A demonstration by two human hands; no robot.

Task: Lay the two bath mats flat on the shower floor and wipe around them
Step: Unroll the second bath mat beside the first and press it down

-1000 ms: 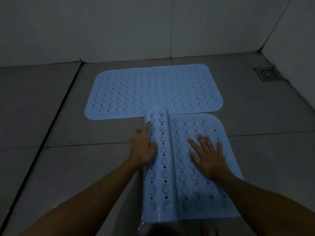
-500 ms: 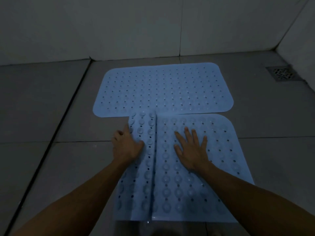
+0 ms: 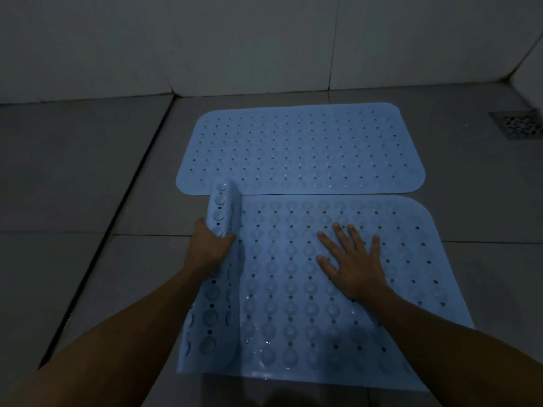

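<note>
Two light blue perforated bath mats lie on the grey tiled shower floor. The far mat [image 3: 299, 148] is spread flat near the back wall. The near mat [image 3: 317, 292] lies mostly flat just in front of it, their edges touching. Its left edge is still curled up into a narrow roll [image 3: 221, 212] with suction cups showing. My left hand [image 3: 208, 245] grips that rolled edge. My right hand [image 3: 349, 259] presses flat on the middle of the near mat, fingers spread.
A metal floor drain [image 3: 518, 123] sits at the far right by the side wall. White tiled walls [image 3: 264, 42] close the back and right. A dark grout channel [image 3: 117, 224] runs diagonally across the floor tiles [image 3: 73, 171] on the left.
The near mat has unrolled further to the left, so the flat part is much wider and the roll narrower. My left hand moved left with the roll; my right hand stayed pressing.
</note>
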